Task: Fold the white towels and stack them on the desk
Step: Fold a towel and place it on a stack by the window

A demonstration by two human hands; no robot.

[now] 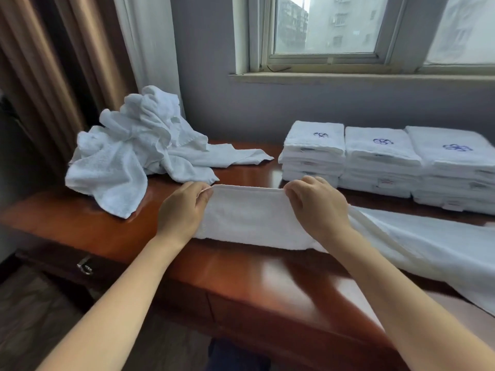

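Note:
A white towel (249,218) lies across the red-brown desk (241,274), its long tail trailing off to the right (428,253). My left hand (182,210) pinches the towel's far left corner, and my right hand (318,207) pinches the far right corner of the same end, lifting that edge off the desk. A heap of crumpled white towels (134,153) sits at the back left. Three stacks of folded white towels with blue emblems (380,162) stand side by side at the back right.
A grey wall and a window (348,36) rise behind the desk. Brown curtains (53,76) hang at the left. A drawer with a metal pull (85,266) is under the desk's left front edge.

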